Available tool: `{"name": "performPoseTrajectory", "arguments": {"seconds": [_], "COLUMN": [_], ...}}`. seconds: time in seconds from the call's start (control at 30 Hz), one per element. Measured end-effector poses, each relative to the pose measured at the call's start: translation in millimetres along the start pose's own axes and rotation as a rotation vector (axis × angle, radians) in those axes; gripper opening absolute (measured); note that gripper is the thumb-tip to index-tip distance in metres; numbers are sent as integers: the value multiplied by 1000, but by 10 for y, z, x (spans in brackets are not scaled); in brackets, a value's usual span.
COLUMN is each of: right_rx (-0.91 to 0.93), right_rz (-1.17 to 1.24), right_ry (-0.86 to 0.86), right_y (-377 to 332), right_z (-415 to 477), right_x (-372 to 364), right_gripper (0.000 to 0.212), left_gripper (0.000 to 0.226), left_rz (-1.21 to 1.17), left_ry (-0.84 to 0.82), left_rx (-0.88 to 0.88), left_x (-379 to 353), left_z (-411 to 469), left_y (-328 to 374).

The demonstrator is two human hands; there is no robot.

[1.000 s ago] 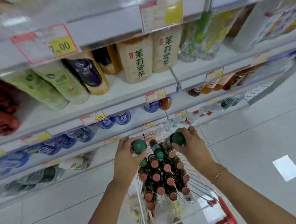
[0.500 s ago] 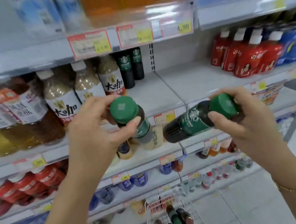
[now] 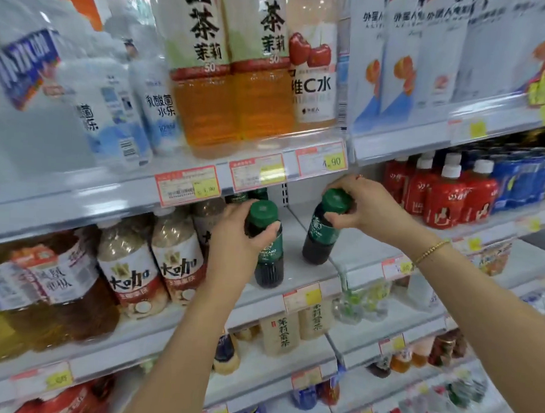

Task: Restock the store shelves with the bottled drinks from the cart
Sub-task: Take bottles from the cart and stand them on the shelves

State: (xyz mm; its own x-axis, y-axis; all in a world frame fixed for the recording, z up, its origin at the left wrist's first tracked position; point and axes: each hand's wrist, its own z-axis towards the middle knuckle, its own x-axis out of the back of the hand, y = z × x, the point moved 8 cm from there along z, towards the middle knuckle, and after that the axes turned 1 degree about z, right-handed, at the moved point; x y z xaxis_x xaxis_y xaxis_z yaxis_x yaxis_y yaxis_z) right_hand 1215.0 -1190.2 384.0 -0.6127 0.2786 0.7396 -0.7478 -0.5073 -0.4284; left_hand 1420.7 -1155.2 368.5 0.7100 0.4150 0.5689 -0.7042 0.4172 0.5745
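Both hands up at the middle shelf, one dark green-capped bottle each. Left hand is wrapped around the neck and shoulder of the left bottle; fingers clenched on it just under the cap. Bottle is upright, base at the front of the shelf board, can't tell if it's fully seated or a hair off. Right hand grips the right bottle at the cap, fingers closed around it; bottle tilts slightly, bottom on or just above the shelf further back. The two bottles are near each other, not touching. Two more of the same green-label bottles sit at the shelf's rear. Coffee bottles just left of my left hand, red bottles off to the right. Cart not in view.
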Motion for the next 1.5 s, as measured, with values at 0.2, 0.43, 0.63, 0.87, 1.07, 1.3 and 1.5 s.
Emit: {"name": "performPoseTrajectory", "arguments": {"seconds": [0.2, 0.43, 0.63, 0.87, 1.07, 1.3, 1.5], "right_rx": [-93, -195, -304, -326, -333, -340, -376], "right_rz": [393, 647, 513, 502, 495, 517, 451], "right_ry": [-96, -179, -82, -42, -78, -100, -71], "right_y": [96, 172, 469, 612, 735, 773, 810], "right_z": [262, 281, -20, 128, 717, 1110, 1216], "right_x": [-276, -764, -1032, -1203, -1523, -1789, -1904], "right_gripper": [31, 51, 61, 55, 53, 42, 45], "left_gripper": [32, 30, 63, 44, 38, 36, 38], "left_rz": [-319, -407, -163, 2, 77, -49, -106], "left_ry": [-104, -154, -218, -72, -5, 10, 28], "left_rx": [149, 196, 309, 384, 431, 506, 522], "left_x": [-304, -566, -748, -650, -602, -580, -564], "left_z": [226, 214, -71, -83, -85, -133, -155], "left_y": [-331, -334, -580, -687, -891, -992, -1007]}}
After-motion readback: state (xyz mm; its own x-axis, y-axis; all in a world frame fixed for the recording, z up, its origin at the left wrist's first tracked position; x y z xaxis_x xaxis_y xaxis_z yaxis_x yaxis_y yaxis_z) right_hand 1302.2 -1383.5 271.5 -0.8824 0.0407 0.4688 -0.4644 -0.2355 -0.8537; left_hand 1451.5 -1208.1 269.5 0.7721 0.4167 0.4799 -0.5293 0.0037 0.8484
